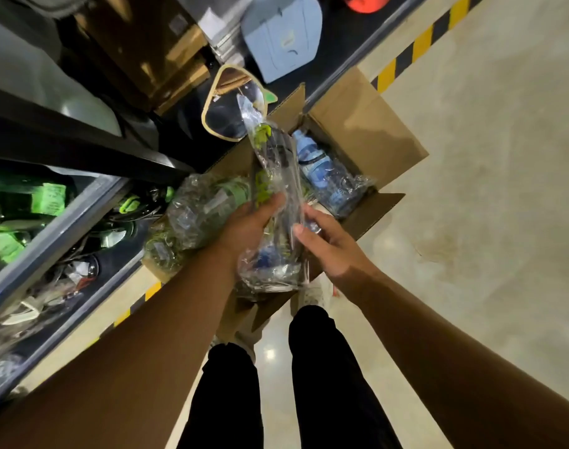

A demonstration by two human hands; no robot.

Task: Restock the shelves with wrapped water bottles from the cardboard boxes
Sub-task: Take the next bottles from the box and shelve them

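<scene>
An open cardboard box [367,124] stands on the floor in front of my legs. Inside it lie wrapped water bottles, a blue one [322,170] at the right and green-labelled ones [208,202] at the left. Above the box I hold a clear-wrapped bottle with a green top [273,163], long axis pointing away from me. My left hand [247,228] grips its lower left side. My right hand [325,244] touches its lower right side with thumb and fingertips. The wrap's crinkled end [270,273] hangs below my hands.
Dark metal shelves [66,218] run along the left, holding green-labelled wrapped items [47,199] and other goods. A tan-rimmed bag [231,105] and a pale blue bag [283,37] lie by the rack base. Yellow-black tape [419,43] marks the floor edge. Bare concrete floor [487,189] spreads right.
</scene>
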